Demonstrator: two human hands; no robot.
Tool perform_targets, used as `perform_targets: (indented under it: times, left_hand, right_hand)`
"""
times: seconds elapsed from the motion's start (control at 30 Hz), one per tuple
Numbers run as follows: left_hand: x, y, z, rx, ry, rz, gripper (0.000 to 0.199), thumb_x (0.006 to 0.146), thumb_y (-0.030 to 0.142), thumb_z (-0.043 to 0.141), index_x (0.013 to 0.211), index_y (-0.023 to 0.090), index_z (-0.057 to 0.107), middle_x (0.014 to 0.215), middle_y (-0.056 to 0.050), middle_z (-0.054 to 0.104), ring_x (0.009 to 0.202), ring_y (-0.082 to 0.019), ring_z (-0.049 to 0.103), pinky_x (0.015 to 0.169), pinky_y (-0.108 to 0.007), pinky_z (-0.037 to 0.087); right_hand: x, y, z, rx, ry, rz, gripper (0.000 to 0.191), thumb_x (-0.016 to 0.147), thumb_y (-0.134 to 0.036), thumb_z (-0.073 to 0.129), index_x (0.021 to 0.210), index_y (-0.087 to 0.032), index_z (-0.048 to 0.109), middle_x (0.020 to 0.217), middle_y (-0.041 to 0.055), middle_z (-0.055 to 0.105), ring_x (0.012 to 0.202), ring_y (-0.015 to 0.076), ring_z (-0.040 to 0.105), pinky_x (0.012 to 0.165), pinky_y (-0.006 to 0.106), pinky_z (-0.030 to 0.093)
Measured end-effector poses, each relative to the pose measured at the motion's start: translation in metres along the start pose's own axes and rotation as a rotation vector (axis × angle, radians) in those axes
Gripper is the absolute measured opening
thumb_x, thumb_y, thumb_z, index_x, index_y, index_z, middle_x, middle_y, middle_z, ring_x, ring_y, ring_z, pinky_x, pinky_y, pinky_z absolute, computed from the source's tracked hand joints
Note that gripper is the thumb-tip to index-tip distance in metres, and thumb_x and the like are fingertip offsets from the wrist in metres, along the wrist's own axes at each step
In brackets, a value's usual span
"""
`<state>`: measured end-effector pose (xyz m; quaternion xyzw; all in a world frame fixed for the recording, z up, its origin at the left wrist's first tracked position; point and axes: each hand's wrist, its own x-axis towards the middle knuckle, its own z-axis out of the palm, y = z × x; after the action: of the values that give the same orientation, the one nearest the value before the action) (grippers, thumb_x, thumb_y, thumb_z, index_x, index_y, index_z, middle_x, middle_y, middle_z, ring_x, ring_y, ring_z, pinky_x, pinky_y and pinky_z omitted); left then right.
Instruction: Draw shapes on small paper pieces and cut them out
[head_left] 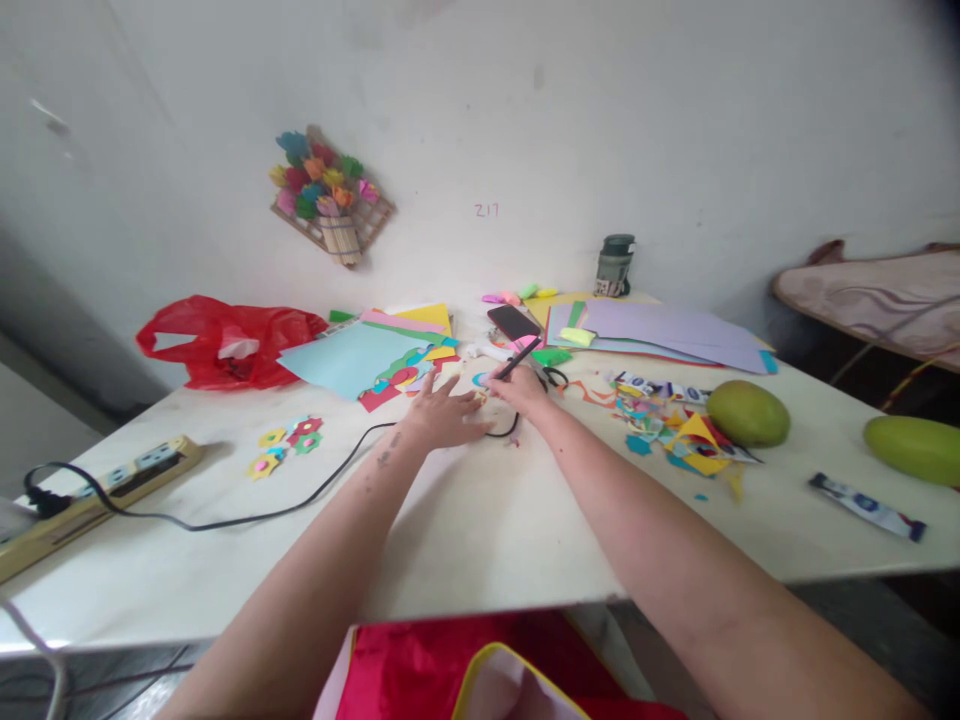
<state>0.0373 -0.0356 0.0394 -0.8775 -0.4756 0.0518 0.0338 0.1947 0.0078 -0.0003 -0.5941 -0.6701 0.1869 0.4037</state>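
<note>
At the middle of a white table (495, 560), a person's left hand (442, 412) lies palm down, fingers spread; it cannot be told whether it pins any paper. Just right of it, between the two hands, is a small blue paper piece (479, 380) with a curved edge. The right hand (525, 390) is curled around a slim black pen (520, 357), whose upper end leans right.

The blue piece is too small to make out clearly, and the pen's lower end is lost among the fingers.

From the left lie a power strip (120, 490), cut off by the picture's edge; a black cable (285, 512), partly hidden by the left arm; a red plastic bag (225, 345); paper flowers (306, 436); coloured sheets (345, 355); a phone (514, 322); scissors (556, 377) close beside the right hand; paper scraps (697, 445); and green fruit (748, 413).
</note>
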Motion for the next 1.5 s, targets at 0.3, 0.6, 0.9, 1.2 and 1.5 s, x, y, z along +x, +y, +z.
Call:
perform_targets:
  times: [0.3,0.6,0.9,1.2,1.5]
  left_hand:
    - [-0.007,0.000,0.025,0.054,0.241,0.026,0.056,0.086,0.059,0.033,0.133,0.031,0.048,0.136,0.003,0.049,0.140,-0.031,0.012,0.112,-0.057,-0.003]
    - [-0.006,-0.003,0.025,0.029,0.148,0.017,0.063,0.086,0.064,0.027,0.138,0.031,0.039,0.142,0.003,0.041,0.140,-0.028,0.015,0.109,-0.058,-0.008]
    - [-0.007,-0.001,0.022,-0.030,0.033,-0.012,0.064,0.086,0.064,0.026,0.141,0.031,0.032,0.149,0.000,0.029,0.136,-0.027,0.025,0.110,-0.055,0.009]
    - [-0.008,-0.001,0.018,-0.068,-0.018,-0.040,0.071,0.084,0.068,0.026,0.144,0.030,0.026,0.152,0.000,0.022,0.138,-0.026,0.020,0.107,-0.048,0.024]
    - [-0.008,-0.001,0.019,-0.061,-0.004,-0.039,0.071,0.083,0.068,0.026,0.143,0.029,0.028,0.151,0.000,0.024,0.138,-0.025,0.022,0.107,-0.045,0.026]
  right_hand:
    - [-0.004,-0.004,-0.004,-0.041,-0.092,0.036,0.020,0.080,-0.033,0.056,0.075,-0.015,0.066,0.067,0.0053,0.068,0.072,0.0189,0.065,0.068,0.026,0.047]
    - [-0.001,0.004,0.004,-0.049,-0.123,-0.005,0.023,0.084,-0.035,0.052,0.088,-0.018,0.066,0.072,0.0036,0.068,0.074,0.0169,0.065,0.071,0.026,0.047]
    - [-0.004,-0.003,-0.001,-0.115,-0.145,-0.002,0.022,0.084,-0.034,0.053,0.087,-0.017,0.065,0.076,0.0046,0.068,0.074,0.0166,0.063,0.071,0.025,0.046]
    - [-0.004,-0.005,-0.002,-0.122,-0.161,-0.012,0.022,0.084,-0.033,0.053,0.086,-0.016,0.066,0.078,0.0048,0.068,0.076,0.0161,0.062,0.071,0.024,0.045]
    - [-0.006,-0.007,-0.004,-0.129,-0.181,-0.017,0.023,0.084,-0.034,0.051,0.083,-0.016,0.067,0.076,0.0046,0.067,0.075,0.0166,0.062,0.071,0.025,0.044]
